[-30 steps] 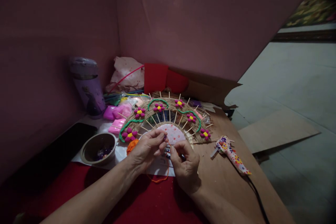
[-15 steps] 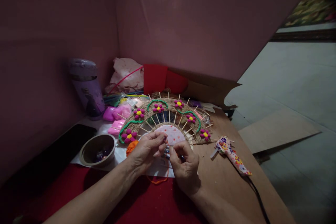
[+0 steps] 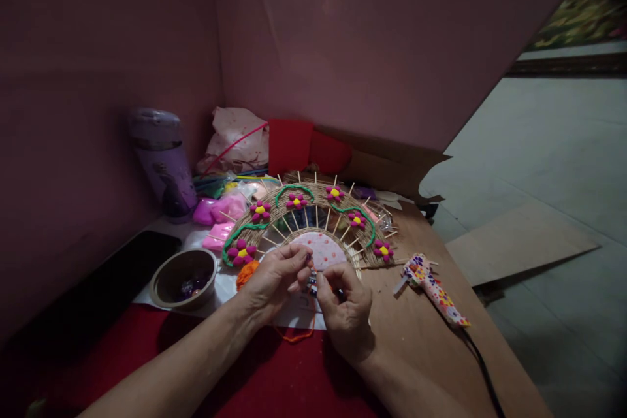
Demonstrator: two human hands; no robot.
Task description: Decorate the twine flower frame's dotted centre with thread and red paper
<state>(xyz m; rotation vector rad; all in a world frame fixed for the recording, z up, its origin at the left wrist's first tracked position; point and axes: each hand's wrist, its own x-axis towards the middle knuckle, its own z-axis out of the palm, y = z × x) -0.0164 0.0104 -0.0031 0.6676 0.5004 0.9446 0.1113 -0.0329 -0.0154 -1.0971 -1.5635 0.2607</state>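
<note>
A half-round woven fan piece (image 3: 313,206) with wooden sticks, green cord and pink-and-yellow flowers lies on the table. My left hand (image 3: 274,277) and my right hand (image 3: 345,304) meet just below its pale pink centre (image 3: 326,249). Both hands pinch something small and dark between the fingertips; I cannot make out what it is. An orange thread (image 3: 296,334) loops beneath the hands.
A bowl (image 3: 182,279) with small beads sits at the left, beside a dark phone (image 3: 122,261). A purple bottle (image 3: 164,163) stands at the back left by pink bags (image 3: 218,209). A spotted glue gun (image 3: 434,287) with a black cord lies at the right on cardboard.
The fingertips of both hands have shifted slightly around the small item. Nothing else has moved.
</note>
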